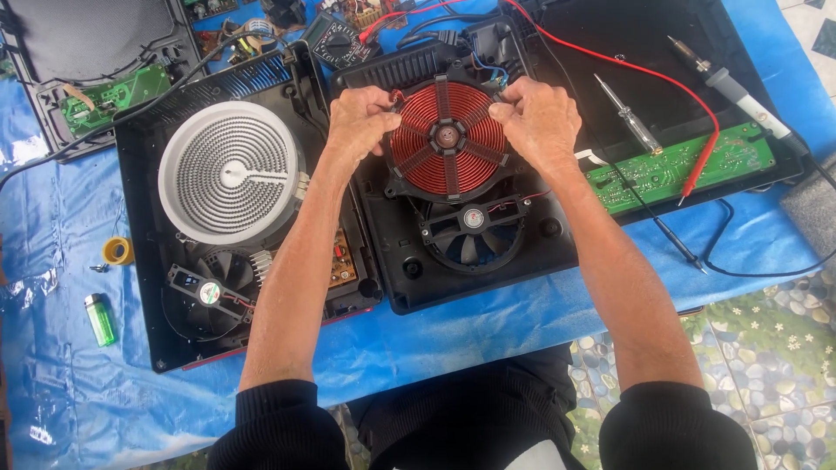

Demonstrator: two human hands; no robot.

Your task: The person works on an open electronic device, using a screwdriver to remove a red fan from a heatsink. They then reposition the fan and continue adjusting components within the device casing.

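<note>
We take the red copper induction coil (447, 139) as landmark: a flat spiral disc of ribbed windings crossed by black plastic spokes, seated in an opened black plastic cooker housing (396, 270). Our left hand (359, 122) pinches at the coil's upper left rim, fingers closed together on a small red lead end there; our right hand (538, 122) grips the upper right rim, fingers curled shut on the edge. Just below the coil sits a round black cooling fan (473, 231) with curved blades. To the coil's left lies a second open housing holding a white ceramic radiant heater (228, 170), circular, with fine grey zigzag ribbon, and another fan (209, 294) beneath it. To the coil's right a long green circuit board (688, 165) rests on a dark glass panel, with a clear-handled screwdriver (629, 113) above it and a red probe lead (701, 170) crossing it. Far left of the coil, on the wrinkled blue plastic sheet (52, 261), we see a yellow solder spool (117, 251) and a green lighter (100, 318). Open sheet remains below the coil's housing, toward the front edge.
</note>
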